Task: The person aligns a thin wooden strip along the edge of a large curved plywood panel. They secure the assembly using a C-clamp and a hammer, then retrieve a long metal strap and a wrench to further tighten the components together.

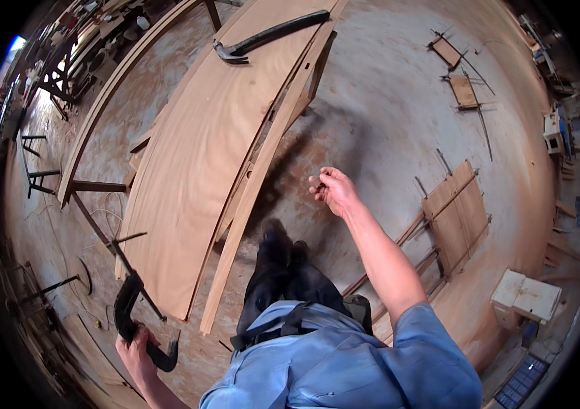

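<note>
My left hand (138,341) is closed around the frame of a black G-clamp (125,307), low at the left, beside the near end of a long wooden panel (188,184). The clamp's thin screw bar and cross handle stick up past its frame. To the right of the panel, in mid-air over the floor, my right hand (334,191) has its fingers curled together. Something small and greyish may sit at the fingertips, too small to name. A claw hammer (269,39) with a dark handle lies on the panel's far end. Along the panel's right edge runs a narrow wooden strip (256,184).
A curved wooden rail on a frame (104,112) stands left of the panel. Clamped board assemblies (457,211) lie on the floor at the right, with smaller ones (464,91) farther off. A white box-like cabinet (527,294) stands at the lower right. Dark stools (36,167) are at far left.
</note>
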A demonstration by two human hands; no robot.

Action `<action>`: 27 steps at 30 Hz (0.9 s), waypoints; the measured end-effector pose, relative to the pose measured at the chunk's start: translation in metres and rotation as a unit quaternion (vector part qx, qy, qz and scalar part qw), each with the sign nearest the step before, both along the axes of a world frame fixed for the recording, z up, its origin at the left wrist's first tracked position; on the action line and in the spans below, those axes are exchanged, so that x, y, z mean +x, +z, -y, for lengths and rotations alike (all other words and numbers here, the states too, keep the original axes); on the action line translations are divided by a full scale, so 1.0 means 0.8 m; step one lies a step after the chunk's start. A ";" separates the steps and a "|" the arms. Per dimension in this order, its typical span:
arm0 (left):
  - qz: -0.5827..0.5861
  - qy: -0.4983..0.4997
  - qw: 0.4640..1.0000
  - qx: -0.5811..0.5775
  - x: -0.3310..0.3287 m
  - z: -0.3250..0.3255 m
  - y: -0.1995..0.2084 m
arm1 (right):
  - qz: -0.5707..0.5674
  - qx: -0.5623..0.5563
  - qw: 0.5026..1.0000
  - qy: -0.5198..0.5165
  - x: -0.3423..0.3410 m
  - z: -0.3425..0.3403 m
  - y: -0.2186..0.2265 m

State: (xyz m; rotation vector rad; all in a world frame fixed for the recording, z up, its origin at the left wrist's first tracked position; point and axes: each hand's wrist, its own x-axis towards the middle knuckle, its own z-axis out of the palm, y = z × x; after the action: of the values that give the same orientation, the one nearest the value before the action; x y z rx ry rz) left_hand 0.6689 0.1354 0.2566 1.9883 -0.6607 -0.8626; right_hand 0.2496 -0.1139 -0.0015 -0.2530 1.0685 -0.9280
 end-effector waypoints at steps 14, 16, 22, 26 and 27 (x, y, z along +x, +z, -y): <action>0.018 0.038 0.998 0.050 -0.119 0.162 -0.056 | 0.021 0.061 0.991 0.120 0.033 0.215 -0.085; 0.029 0.072 0.995 0.063 -0.152 0.170 -0.058 | 0.071 0.063 0.987 0.126 0.049 0.239 -0.103; -0.021 0.226 0.974 0.000 -0.267 0.209 -0.071 | 0.193 0.151 0.958 0.152 0.081 0.283 -0.119; -0.055 0.257 0.965 -0.008 -0.318 0.236 -0.087 | 0.277 0.115 0.922 0.244 0.079 0.297 -0.125; -0.069 0.254 0.965 -0.012 -0.326 0.242 -0.091 | 0.277 0.131 0.919 0.246 0.079 0.299 -0.130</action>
State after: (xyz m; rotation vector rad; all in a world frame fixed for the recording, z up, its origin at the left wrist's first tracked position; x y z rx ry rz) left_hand 0.4085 -0.0579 0.1840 1.9268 -0.0665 -0.6610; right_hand 0.3127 -0.3529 -0.1057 -0.0216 0.5465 -0.3535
